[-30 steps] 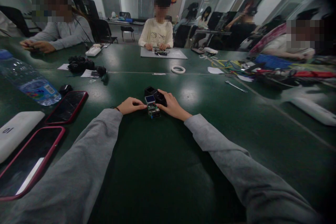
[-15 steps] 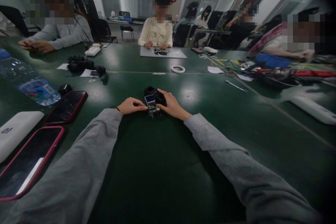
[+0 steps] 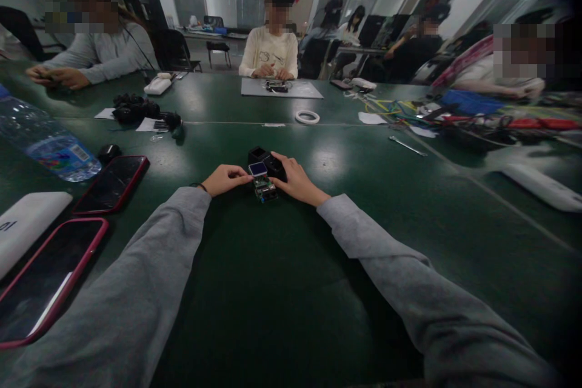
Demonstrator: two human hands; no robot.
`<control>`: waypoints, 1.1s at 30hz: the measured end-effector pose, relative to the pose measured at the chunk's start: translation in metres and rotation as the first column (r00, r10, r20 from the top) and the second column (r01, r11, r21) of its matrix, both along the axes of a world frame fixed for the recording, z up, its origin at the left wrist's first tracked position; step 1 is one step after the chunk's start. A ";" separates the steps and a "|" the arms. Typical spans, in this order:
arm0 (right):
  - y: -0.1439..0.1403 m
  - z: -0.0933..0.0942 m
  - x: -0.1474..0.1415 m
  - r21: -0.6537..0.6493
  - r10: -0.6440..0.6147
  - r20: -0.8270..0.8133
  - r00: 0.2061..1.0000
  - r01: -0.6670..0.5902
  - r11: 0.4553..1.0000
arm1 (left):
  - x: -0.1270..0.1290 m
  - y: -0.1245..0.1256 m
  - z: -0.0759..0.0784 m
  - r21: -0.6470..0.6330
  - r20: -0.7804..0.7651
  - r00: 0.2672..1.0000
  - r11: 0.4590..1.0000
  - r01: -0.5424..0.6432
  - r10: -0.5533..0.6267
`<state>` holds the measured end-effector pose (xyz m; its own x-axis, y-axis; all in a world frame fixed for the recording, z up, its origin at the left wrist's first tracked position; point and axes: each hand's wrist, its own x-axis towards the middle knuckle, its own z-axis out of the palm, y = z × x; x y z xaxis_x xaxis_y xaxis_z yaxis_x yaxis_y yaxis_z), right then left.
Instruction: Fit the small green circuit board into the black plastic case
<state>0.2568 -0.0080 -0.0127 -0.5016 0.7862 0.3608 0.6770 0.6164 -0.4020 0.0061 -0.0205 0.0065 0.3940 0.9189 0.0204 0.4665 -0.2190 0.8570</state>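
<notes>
Under both hands the green table looks smooth and semi-glossy, throwing back pale patches of ceiling light. Between the left hand and the right hand sits a bare circuit board, with a small glassy blue screen above it, and a matt black plastic case just beyond the fingers. Far to the left of the left hand, a phone shows shiny dark glass in a red rim, near a clear plastic bottle
</notes>
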 end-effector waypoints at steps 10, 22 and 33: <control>0.001 -0.002 0.001 0.013 0.006 0.003 1.000 -0.006 1.000 | 0.004 -0.004 0.002 0.000 -0.039 0.999 1.000 -0.026 0.026; 0.002 -0.003 0.001 0.013 0.007 0.001 1.000 -0.007 1.000 | -0.001 -0.002 -0.006 0.024 -0.023 0.999 0.999 0.047 -0.046; 0.001 -0.003 0.000 0.017 0.003 -0.004 1.000 -0.003 1.000 | 0.002 -0.005 -0.010 0.117 -0.036 0.999 0.993 0.010 -0.006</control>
<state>0.2567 -0.0068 -0.0153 -0.5022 0.7785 0.3765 0.6737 0.6251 -0.3941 0.0078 -0.0252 -0.0033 0.4036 0.9079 0.1135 0.4937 -0.3206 0.8084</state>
